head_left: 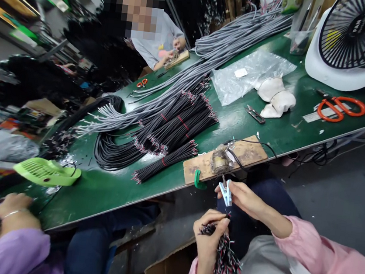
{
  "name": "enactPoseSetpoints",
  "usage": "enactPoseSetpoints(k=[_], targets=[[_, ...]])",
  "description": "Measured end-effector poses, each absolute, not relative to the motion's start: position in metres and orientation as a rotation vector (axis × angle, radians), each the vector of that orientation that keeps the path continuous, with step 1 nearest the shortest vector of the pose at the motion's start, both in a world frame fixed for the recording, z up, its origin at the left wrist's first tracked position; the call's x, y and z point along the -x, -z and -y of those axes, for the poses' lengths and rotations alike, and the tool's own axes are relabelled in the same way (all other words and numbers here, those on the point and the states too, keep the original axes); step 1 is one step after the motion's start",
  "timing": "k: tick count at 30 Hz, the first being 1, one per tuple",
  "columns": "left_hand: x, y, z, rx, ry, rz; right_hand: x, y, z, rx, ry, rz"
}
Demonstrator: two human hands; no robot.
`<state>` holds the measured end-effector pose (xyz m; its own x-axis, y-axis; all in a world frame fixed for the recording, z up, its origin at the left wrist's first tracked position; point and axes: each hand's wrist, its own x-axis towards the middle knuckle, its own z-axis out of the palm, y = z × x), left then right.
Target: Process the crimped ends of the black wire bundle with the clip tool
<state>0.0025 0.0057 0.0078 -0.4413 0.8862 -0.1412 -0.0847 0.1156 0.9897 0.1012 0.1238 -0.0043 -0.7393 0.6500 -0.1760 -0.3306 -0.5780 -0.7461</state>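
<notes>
1. Head view: left hand (207, 241) fingers closed around a wire bundle (224, 258), its length hanging downward over the lap.
2. Right hand (244, 199), just above the bundle's top ends, pinches blue snips (226, 192).

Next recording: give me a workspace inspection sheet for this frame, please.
Surface: green table, crowded.
Job's things: bundle of wires in the left hand; pale blue snips in the right hand; wooden block with a spool at the table edge.
Clutter: orange scissors, plastic bag, white fan, green tray.
Grippers: both hands closed on their items.
Cables: grey cables and black cable bundles across the table.
Surroundings: two other people at work; cardboard box below.
</notes>
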Motion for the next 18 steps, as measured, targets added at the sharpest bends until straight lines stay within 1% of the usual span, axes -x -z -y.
enactPoseSetpoints(k=[3, 10, 14, 18], targets=[[-0.001, -0.007, -0.009, -0.826, -1.442, -1.572, -0.097, 0.0, -0.126, 0.563, -2.337, 0.846], [-0.001, -0.001, -0.015, -0.815, -1.371, -1.588, -0.095, 0.001, -0.127, 0.553, -2.352, 0.779], [-0.001, 0.001, -0.014, -0.811, -1.368, -1.601, -0.096, 0.011, -0.125, 0.578, -2.409, 0.683], [0.0, 0.002, -0.013, -0.825, -1.363, -1.623, -0.107, 0.028, -0.123, 0.587, -2.395, 0.659]])
